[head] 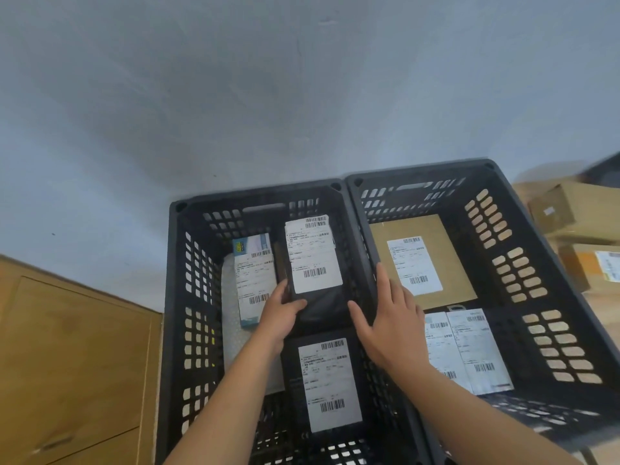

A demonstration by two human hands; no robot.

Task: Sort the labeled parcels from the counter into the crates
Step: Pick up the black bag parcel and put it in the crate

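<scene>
**Black parcel going down into the left crate**

Two black crates stand side by side on the floor against a grey wall. The left crate (174, 297) is the landmark here. Inside it, toward its far right corner, sits a black parcel (315, 263) with a white label, its long axis running away from the person, near to far. The left hand (281, 310) grips the parcel's near left corner, thumb on top and fingers curled under the edge. The right hand (385, 317) is spread flat, fingers pointing away, its thumb touching the parcel's near right corner while the palm lies over the wall shared with the right crate (523, 263).

Just left of the parcel lies a white box (253, 280); nearer the person lies a second black parcel (327, 384). The right crate holds a brown parcel (432, 236) and white mailers (469, 347). Cartons (570, 206) wait on the desk beyond it.

The parcel lies straight ahead of both hands. It seems all but placed, so the left hand, the only one gripping, would let go first.
</scene>
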